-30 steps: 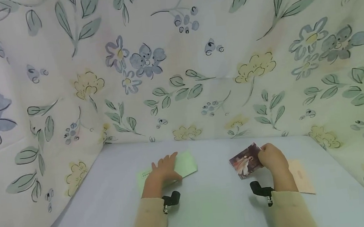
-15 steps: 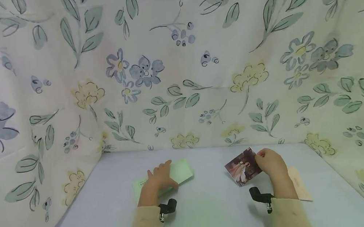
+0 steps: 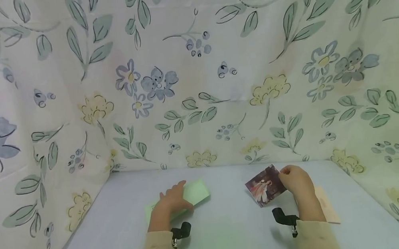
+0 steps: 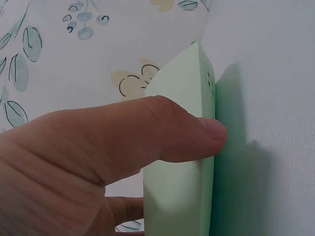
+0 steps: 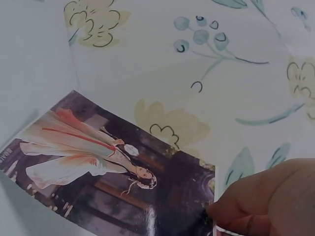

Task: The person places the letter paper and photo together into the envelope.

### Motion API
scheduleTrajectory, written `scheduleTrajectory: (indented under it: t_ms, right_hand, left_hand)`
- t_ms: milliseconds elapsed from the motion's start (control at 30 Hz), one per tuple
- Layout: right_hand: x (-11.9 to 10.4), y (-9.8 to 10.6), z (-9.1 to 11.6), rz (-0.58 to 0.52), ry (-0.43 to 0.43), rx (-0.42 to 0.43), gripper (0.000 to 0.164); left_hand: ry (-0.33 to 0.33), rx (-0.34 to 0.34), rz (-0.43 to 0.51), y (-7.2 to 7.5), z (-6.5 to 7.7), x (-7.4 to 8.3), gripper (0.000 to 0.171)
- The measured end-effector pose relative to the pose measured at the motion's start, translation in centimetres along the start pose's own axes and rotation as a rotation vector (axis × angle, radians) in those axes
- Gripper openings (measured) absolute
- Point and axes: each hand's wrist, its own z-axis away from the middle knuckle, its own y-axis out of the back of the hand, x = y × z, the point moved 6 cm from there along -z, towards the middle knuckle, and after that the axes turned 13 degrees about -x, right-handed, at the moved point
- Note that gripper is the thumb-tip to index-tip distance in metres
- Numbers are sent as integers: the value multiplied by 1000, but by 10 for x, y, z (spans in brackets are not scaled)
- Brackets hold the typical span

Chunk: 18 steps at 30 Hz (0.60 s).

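Floral cloth (image 3: 195, 80) walls a pale table (image 3: 231, 233); left hand (image 3: 172, 201) pinches a green envelope (image 3: 195, 191), right hand (image 3: 296, 181) a photo card (image 3: 263, 184).

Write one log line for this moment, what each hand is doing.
left hand: holds green envelope | right hand: pinches photo card

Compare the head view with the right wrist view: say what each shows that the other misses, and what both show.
Only the head view shows the left hand on the green envelope, a pink envelope beside the right forearm, and the pale table. Only the right wrist view shows the picture card's print clearly: a figure in a pale, flowing robe against a dark background. Both show the right hand pinching the picture card at one corner, before the floral cloth.
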Motion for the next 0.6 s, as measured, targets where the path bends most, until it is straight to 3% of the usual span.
scheduleTrajectory:
  t_ms: [300,600]
  right_hand:
    - [-5,2,1,-44,35,-6,29]
    - [-7,2,3,-76,1,7,30]
  left_hand:
    - [-1,6,30,2,5,1,100]
    - [-26,-1,33,1,2,2,96]
